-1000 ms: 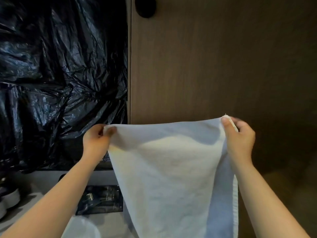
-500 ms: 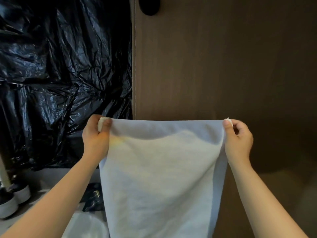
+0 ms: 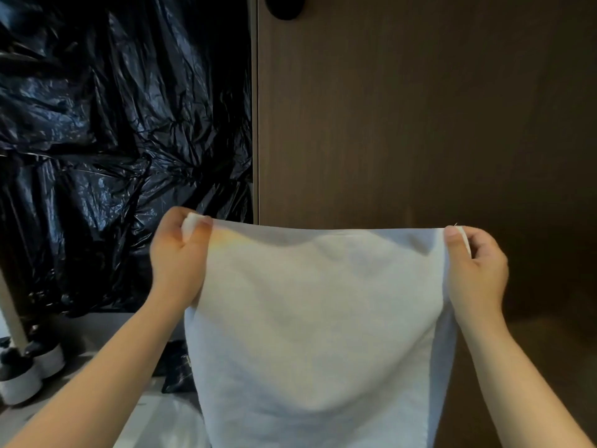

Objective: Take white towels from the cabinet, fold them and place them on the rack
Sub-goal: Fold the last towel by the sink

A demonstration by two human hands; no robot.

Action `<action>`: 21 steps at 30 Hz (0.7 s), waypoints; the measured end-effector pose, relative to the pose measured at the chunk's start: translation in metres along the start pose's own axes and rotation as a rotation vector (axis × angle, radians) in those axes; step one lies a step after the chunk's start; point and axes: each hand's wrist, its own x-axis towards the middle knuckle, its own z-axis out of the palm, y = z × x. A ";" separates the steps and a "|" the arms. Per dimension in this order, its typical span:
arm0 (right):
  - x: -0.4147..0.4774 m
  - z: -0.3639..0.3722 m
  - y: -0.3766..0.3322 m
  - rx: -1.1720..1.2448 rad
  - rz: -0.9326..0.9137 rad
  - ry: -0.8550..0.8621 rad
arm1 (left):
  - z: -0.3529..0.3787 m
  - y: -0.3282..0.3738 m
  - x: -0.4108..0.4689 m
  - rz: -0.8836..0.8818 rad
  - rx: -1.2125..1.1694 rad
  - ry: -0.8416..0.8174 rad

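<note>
Hanging lengthwise, white towel (image 3: 316, 324) with top edge level and long axis vertical; left hand (image 3: 177, 260) and right hand (image 3: 475, 270) each pinch an upper corner. Behind: brown cabinet door (image 3: 403, 118); left, crumpled black plastic sheet (image 3: 113, 140) above a pale floor (image 3: 151, 412).

Single view: head-worn wide-angle camera, facing forward and slightly down. Close range: both forearms enter from bottom corners, left hand (image 3: 176, 253) and right hand (image 3: 475, 263) at mid-frame, white towel (image 3: 318, 331) filling lower centre. Brown cabinet door (image 3: 420, 108) directly ahead, near. Black plastic sheet (image 3: 122, 140) at left. No second view.
</note>
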 end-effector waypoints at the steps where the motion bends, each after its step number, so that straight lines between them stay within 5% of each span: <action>1: 0.000 0.002 0.007 -0.032 0.019 -0.007 | 0.005 -0.003 -0.001 -0.028 0.028 -0.023; 10: -0.011 0.012 0.045 -0.218 0.094 0.033 | 0.031 -0.015 -0.022 -0.083 0.200 -0.143; 21: -0.073 0.016 -0.015 0.079 0.088 -0.183 | 0.035 0.018 -0.080 -0.153 0.047 -0.080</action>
